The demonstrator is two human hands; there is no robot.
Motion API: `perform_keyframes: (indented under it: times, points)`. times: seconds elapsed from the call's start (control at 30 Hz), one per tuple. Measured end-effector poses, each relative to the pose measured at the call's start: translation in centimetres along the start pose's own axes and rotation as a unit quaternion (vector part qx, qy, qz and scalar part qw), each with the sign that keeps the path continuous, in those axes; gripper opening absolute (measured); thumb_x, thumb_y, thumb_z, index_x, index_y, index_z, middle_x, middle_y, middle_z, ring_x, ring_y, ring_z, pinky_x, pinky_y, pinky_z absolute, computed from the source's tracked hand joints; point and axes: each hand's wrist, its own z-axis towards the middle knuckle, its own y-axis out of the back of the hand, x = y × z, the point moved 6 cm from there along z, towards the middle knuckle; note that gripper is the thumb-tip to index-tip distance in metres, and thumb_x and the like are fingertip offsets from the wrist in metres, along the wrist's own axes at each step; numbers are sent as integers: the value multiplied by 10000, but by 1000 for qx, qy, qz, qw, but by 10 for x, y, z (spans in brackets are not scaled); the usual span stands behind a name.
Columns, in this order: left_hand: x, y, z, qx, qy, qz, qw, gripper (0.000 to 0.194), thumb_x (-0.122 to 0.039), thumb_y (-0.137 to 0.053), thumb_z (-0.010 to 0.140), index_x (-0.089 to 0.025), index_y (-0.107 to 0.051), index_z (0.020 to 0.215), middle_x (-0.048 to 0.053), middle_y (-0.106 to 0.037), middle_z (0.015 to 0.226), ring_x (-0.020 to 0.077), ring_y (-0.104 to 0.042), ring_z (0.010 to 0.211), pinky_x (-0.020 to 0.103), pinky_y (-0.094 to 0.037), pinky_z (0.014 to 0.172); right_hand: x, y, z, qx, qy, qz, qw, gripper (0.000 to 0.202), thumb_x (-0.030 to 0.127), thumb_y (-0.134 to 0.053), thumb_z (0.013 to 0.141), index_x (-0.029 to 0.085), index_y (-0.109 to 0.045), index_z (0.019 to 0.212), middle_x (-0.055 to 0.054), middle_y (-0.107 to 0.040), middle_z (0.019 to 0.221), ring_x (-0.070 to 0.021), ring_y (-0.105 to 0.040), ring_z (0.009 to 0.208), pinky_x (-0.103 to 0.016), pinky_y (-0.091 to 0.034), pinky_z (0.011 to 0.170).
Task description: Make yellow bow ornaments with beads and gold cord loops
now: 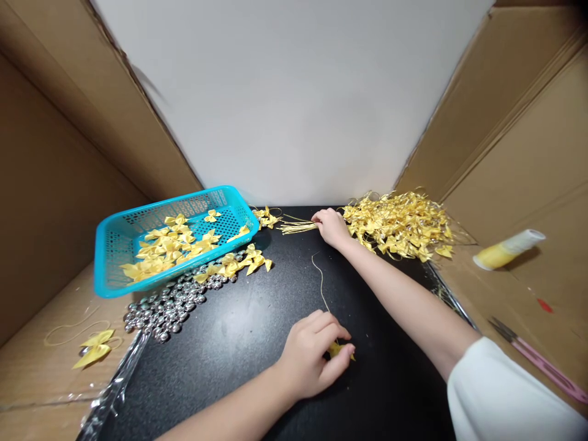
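Note:
My left hand rests low over the black tabletop, its fingers curled around a yellow ribbon bow, most of which the fingers cover. From that bow a thin cord runs away across the table toward the back. Farther off, my right hand is closed at the right end of a bundle of straight yellow cords; its fingertips are partly hidden. Just right of this hand lies a big heap of yellow bows with looped cords.
A turquoise basket of yellow bows stands at left, with shiny silver beads and loose bows beside it. One corded bow lies on cardboard. At right are a yellow thread spool and pink-handled scissors. Cardboard walls flank the table.

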Motion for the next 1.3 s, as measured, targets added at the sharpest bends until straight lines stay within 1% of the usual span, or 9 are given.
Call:
perform_keyframes:
  times: [0.23, 0.37, 0.43, 0.57, 0.7, 0.93, 1.1, 1.2, 1.3]
  points:
    - [14, 30, 7, -82, 7, 116, 990, 129, -206, -584, 883, -176, -645, 993, 52, -694, 805, 163, -607, 715, 285, -476, 661, 14, 31, -29, -31, 52, 30, 998, 149, 98, -597, 863, 182, -719, 865, -69, -733, 933, -224, -590, 902, -350, -418, 797]
    - [20, 70, 21, -162, -21, 360, 919, 255, -231, -623, 877, -188, -664, 1126, 55, -697, 822, 174, -588, 694, 295, -427, 637, 29, 54, -72, -35, 103, 43, 993, 144, 86, -608, 858, 184, -713, 858, -55, -728, 891, -205, -590, 870, -341, -411, 807]
    - [23, 76, 30, -141, -8, 445, 884, 256, -276, -650, 863, -188, -694, 1099, 61, -693, 816, 189, -573, 674, 314, -403, 621, 35, 62, -93, -40, 131, 43, 990, 143, 84, -604, 861, 180, -709, 856, -52, -722, 866, -199, -589, 840, -335, -410, 786]
    - [31, 64, 42, -36, 33, 466, 883, 149, -300, -653, 858, -191, -747, 896, 42, -652, 722, 195, -567, 648, 313, -371, 578, 42, 73, -125, -70, 178, 43, 981, 144, 80, -578, 877, 155, -701, 869, -60, -709, 836, -196, -586, 792, -334, -422, 746]
    - [39, 51, 44, 17, 96, 401, 911, 230, -242, -580, 900, -180, -742, 748, 38, -614, 684, 163, -558, 597, 281, -360, 539, 37, 72, -139, -37, 115, 74, 990, 129, 72, -599, 860, 158, -694, 845, -53, -706, 838, -186, -603, 796, -326, -452, 763]
    - [53, 47, 38, -46, 234, 117, 964, 252, -304, -569, 883, -161, -738, 762, 15, -605, 616, 130, -522, 558, 248, -379, 565, 35, 60, -151, 73, -50, 117, 989, 148, 106, -645, 807, 156, -618, 671, -20, -617, 716, -130, -560, 644, -260, -436, 630]
    - [67, 27, 20, -98, 418, -215, 877, 315, -456, -658, 780, -143, -683, 757, -22, -580, 551, 92, -445, 456, 210, -325, 457, 36, 49, -163, 87, -129, 308, 938, 144, 128, -627, 782, 171, -582, 652, 47, -531, 535, -86, -480, 493, -217, -398, 513]
    - [64, 16, 14, -124, 448, -320, 826, 316, -447, -713, 722, -136, -665, 749, -10, -623, 595, 76, -457, 455, 198, -367, 461, 35, 43, -174, 59, -197, 445, 872, 117, 203, -649, 763, 177, -579, 674, 28, -594, 575, -107, -563, 524, -227, -468, 512]
    - [57, 13, 12, -135, 435, -334, 825, 277, -396, -735, 709, -131, -688, 775, 17, -676, 657, 83, -506, 491, 208, -430, 505, 36, 42, -185, 16, -245, 542, 804, 177, 295, -706, 730, 180, -576, 695, 18, -628, 591, -127, -625, 553, -255, -540, 545]
